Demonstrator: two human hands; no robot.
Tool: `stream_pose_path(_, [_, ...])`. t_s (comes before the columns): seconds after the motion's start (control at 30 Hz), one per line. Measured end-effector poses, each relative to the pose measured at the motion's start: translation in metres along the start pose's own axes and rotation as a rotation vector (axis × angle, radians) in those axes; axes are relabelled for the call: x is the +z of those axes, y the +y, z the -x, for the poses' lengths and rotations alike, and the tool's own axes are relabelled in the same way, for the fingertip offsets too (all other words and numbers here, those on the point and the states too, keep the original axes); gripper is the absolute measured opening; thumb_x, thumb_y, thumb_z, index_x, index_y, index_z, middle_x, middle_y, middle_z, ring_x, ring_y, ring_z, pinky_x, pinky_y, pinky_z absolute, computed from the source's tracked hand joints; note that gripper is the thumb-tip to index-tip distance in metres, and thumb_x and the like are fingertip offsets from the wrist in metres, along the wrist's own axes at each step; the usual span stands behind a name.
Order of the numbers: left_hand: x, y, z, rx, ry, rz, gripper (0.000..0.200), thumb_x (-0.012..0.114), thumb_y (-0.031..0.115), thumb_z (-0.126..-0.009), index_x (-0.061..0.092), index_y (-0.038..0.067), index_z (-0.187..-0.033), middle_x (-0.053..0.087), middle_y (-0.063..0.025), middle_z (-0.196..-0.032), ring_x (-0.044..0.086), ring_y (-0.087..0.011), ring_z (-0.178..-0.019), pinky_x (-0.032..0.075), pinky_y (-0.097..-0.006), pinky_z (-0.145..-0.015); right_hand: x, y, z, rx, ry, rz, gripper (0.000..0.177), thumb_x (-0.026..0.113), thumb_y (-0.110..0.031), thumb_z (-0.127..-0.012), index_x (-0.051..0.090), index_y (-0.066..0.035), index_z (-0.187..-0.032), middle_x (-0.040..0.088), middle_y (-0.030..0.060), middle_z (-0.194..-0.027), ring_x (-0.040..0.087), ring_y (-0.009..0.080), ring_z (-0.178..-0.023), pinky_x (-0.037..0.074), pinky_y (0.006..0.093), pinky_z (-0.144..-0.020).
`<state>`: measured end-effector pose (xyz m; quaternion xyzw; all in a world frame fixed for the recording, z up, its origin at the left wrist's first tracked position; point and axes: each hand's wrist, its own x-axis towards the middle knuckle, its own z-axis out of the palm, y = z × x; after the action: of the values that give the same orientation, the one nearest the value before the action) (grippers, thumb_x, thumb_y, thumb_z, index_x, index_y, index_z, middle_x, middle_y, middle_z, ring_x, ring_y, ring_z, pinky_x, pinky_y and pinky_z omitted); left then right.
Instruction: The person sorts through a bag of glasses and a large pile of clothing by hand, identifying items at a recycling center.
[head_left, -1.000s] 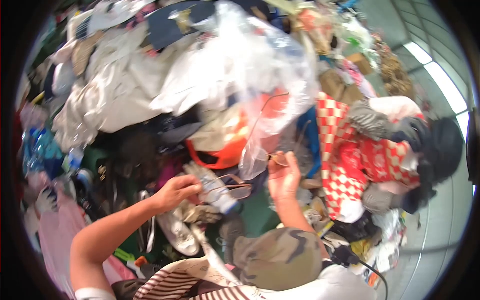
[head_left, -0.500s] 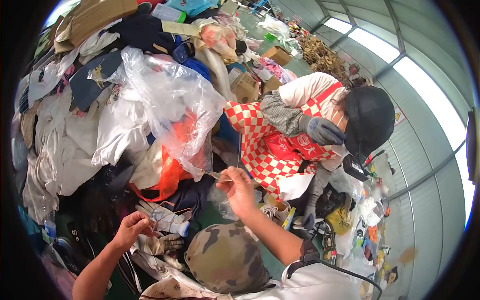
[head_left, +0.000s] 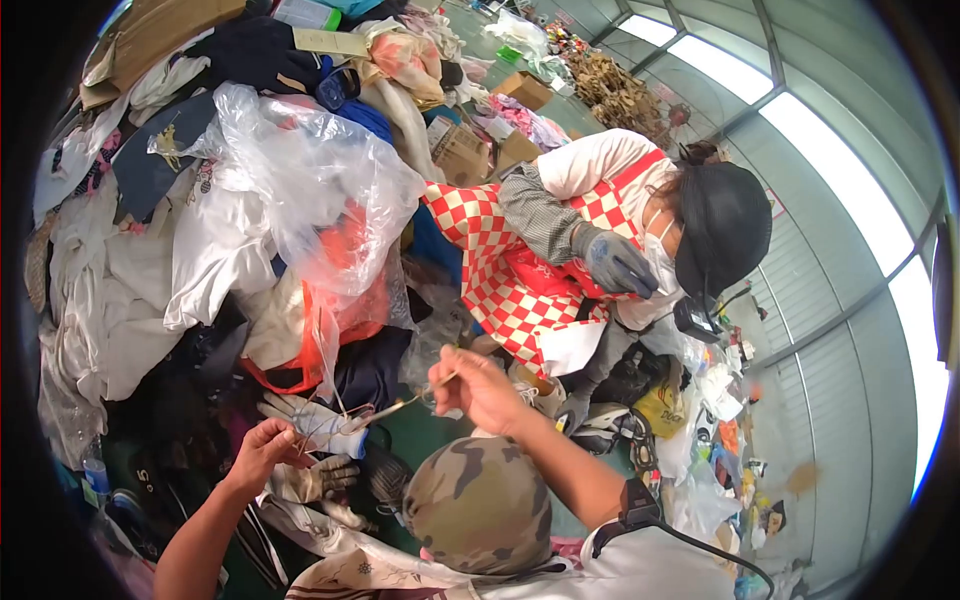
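My left hand [head_left: 268,452], fingers pinched, holds a thin, wire-like piece [head_left: 305,440] low in front of me. My right hand [head_left: 478,388] is closed on a slender stick-like piece [head_left: 405,404] with a pale middle. It slants down and left toward the left hand, and its exact kind is unclear. Behind both pieces lies a white work glove [head_left: 325,422] with a blue edge. Just below the left hand is a soiled glove [head_left: 315,478]. A camouflage cap [head_left: 480,505] fills the lower middle, between my forearms.
A heap of clothes [head_left: 110,300] covers the left, topped by a clear plastic bag [head_left: 300,185] and a red bag [head_left: 325,345]. Across from me sits a person in a checkered apron [head_left: 505,300], wearing grey gloves. Mixed litter [head_left: 700,430] lies along the right wall.
My right hand has come slightly lower, and its slender piece now reaches toward my left hand. The left hand stays pinched. The other person's raised glove has dropped a little from the face.
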<state>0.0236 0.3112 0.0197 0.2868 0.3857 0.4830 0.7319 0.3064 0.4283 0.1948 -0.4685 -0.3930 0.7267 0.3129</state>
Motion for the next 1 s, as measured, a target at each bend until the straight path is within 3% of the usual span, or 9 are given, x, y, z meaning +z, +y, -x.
stream_pose_path(0.13, [0.002, -0.008, -0.011, -0.016, -0.058, 0.047, 0.017, 0.053, 0.023, -0.092, 0.053, 0.005, -0.093, 0.064, -0.0102, -0.088, 0.066, -0.0241, -0.073, 0.055, -0.0327, -0.065, 0.007, -0.051, 0.022, 0.002, 0.030, -0.013, 0.031, 0.054, -0.035, -0.090, 0.052, -0.008, -0.074, 0.058, 0.0054, -0.074, 0.058, 0.0135, -0.055, 0.052, 0.0289, -0.048])
stream_pose_path(0.27, [0.009, -0.013, -0.018, -0.036, -0.136, 0.041, 0.017, 0.051, 0.023, -0.093, 0.052, 0.006, -0.091, 0.065, -0.0108, -0.090, 0.067, -0.0232, -0.074, 0.055, -0.0322, -0.064, 0.036, -0.080, 0.060, -0.006, 0.093, 0.184, 0.031, 0.053, -0.034, -0.091, 0.050, -0.009, -0.073, 0.058, 0.0058, -0.072, 0.058, 0.0136, -0.052, 0.051, 0.0304, -0.045])
stream_pose_path(0.3, [0.014, -0.008, -0.018, -0.050, -0.146, 0.050, 0.017, 0.050, 0.022, -0.094, 0.052, 0.006, -0.091, 0.065, -0.0112, -0.092, 0.067, -0.0219, -0.073, 0.055, -0.0315, -0.064, 0.038, -0.082, 0.069, -0.014, 0.002, 0.181, 0.028, 0.052, -0.031, -0.092, 0.053, -0.006, -0.079, 0.060, 0.0067, -0.079, 0.060, 0.0148, -0.060, 0.053, 0.0311, -0.053])
stream_pose_path(0.33, [0.017, -0.008, -0.021, -0.048, -0.152, 0.058, 0.017, 0.050, 0.022, -0.094, 0.052, 0.006, -0.091, 0.065, -0.0112, -0.092, 0.067, -0.0219, -0.073, 0.055, -0.0315, -0.064, 0.046, -0.081, 0.078, -0.014, 0.008, 0.188, 0.028, 0.052, -0.031, -0.092, 0.053, -0.006, -0.079, 0.060, 0.0067, -0.079, 0.060, 0.0148, -0.060, 0.053, 0.0311, -0.053])
stream_pose_path(0.43, [0.022, -0.013, -0.028, -0.041, -0.177, 0.053, 0.015, 0.047, 0.020, -0.095, 0.051, 0.005, -0.093, 0.065, -0.0111, -0.092, 0.066, -0.0203, -0.073, 0.054, -0.0302, -0.064, 0.060, -0.073, 0.099, -0.113, -0.019, 0.308, 0.022, 0.052, -0.022, -0.093, 0.055, -0.001, -0.095, 0.060, 0.0090, -0.097, 0.062, 0.0183, -0.084, 0.052, 0.0319, -0.075])
stream_pose_path(0.53, [0.026, -0.010, -0.029, -0.037, -0.194, 0.033, 0.017, 0.047, 0.022, -0.095, 0.051, 0.006, -0.094, 0.064, -0.0083, -0.092, 0.065, -0.0180, -0.071, 0.054, -0.0285, -0.065, 0.070, -0.066, 0.103, -0.186, 0.038, 0.360, 0.019, 0.054, -0.020, -0.092, 0.056, -0.001, -0.094, 0.059, 0.0088, -0.099, 0.062, 0.0185, -0.086, 0.052, 0.0323, -0.075])
stream_pose_path(0.6, [0.025, -0.007, -0.029, 0.023, -0.152, 0.036, 0.016, 0.048, 0.022, -0.095, 0.052, 0.007, -0.096, 0.064, -0.0055, -0.092, 0.065, -0.0162, -0.071, 0.053, -0.0277, -0.064, 0.069, -0.065, 0.096, -0.202, 0.062, 0.389, 0.013, 0.057, -0.011, -0.088, 0.055, 0.001, -0.092, 0.057, 0.0133, -0.105, 0.063, 0.0214, -0.088, 0.053, 0.0342, -0.077])
stream_pose_path(0.7, [0.024, 0.010, -0.025, 0.119, -0.062, 0.025, 0.012, 0.049, 0.019, -0.094, 0.053, 0.008, -0.095, 0.064, -0.0055, -0.095, 0.066, -0.0187, -0.072, 0.053, -0.0279, -0.063, 0.065, -0.065, 0.082, -0.342, 0.148, 0.485, 0.010, 0.061, -0.002, -0.083, 0.056, 0.001, -0.091, 0.047, 0.0175, -0.122, 0.062, 0.0203, -0.091, 0.054, 0.0299, -0.078])
stream_pose_path(1.0, [0.016, 0.025, -0.024, 0.290, 0.026, 0.048, 0.013, 0.049, 0.020, -0.094, 0.053, 0.007, -0.096, 0.062, -0.0021, -0.092, 0.066, -0.0165, -0.072, 0.052, -0.0250, -0.060, 0.062, -0.063, 0.063, -0.318, 0.090, 0.506, 0.013, 0.062, -0.001, -0.082, 0.055, -0.002, -0.093, 0.052, 0.0166, -0.117, 0.062, 0.0194, -0.092, 0.055, 0.0297, -0.078])
